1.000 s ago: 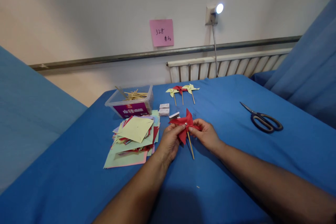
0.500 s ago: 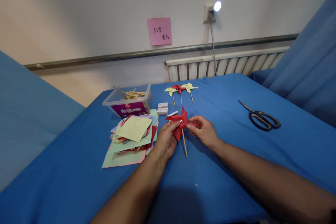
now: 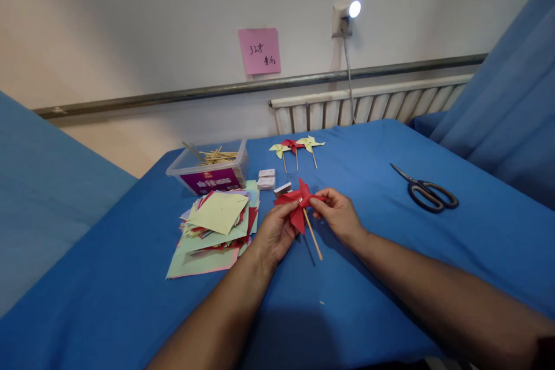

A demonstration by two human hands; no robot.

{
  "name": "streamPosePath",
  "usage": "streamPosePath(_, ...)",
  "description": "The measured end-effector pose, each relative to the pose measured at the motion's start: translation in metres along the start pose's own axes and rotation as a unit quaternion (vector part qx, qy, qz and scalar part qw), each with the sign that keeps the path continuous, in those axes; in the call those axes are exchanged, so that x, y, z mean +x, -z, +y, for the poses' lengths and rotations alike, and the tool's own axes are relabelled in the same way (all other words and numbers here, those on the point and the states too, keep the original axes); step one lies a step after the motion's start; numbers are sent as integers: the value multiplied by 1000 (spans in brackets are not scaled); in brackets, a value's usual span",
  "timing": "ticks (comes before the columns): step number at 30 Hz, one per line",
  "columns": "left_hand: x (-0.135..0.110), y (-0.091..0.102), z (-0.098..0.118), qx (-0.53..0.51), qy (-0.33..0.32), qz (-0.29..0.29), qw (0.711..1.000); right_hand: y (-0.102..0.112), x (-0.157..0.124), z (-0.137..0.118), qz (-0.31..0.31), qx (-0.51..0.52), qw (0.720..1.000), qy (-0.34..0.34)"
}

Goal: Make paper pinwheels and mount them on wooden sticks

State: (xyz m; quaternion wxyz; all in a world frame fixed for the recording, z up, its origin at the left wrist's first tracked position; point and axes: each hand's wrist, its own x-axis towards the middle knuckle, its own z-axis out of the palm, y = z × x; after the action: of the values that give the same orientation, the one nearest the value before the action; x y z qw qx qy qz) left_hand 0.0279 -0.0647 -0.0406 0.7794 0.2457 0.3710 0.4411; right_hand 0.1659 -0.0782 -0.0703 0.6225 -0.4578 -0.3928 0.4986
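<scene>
A red paper pinwheel (image 3: 298,217) on a thin wooden stick (image 3: 314,238) is held between my two hands, a little above the blue cloth. My left hand (image 3: 277,231) grips it from the left, thumb beside the small shiny pin at its centre. With thumb and fingers, my right hand (image 3: 338,214) pinches the blade on the right side. The stick slants down toward me, its lower end free. Just behind the pinwheel lie a small open box (image 3: 282,188) and small white boxes (image 3: 266,180).
Left of my hands is a pile of coloured paper squares (image 3: 219,212). Behind it stands a clear plastic box (image 3: 208,179) of wooden sticks. Three finished pinwheels (image 3: 297,144) lie at the back. Black-handled scissors (image 3: 429,193) rest at the right on the blue cloth (image 3: 130,300).
The pinwheel's stick has swung so its lower end points further right. My right fingers have closed in on the right blade, and the view has shifted slightly.
</scene>
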Motion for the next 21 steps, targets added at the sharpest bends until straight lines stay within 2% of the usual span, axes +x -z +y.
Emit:
streamPosePath(6,4,3,0,-11,-23,51,998,-2,-2,-1,-26,32,999,0)
streamPosePath(11,2,2,-1,30,-88,51,994,-4,-8,1,-95,37,993,-54)
streamPosePath(13,0,0,-1,46,-99,41,993,-4,-9,1,-104,33,992,-65)
streamPosePath(21,0,-1,-6,69,-84,39,993,-1,-6,2,-36,49,995,-84)
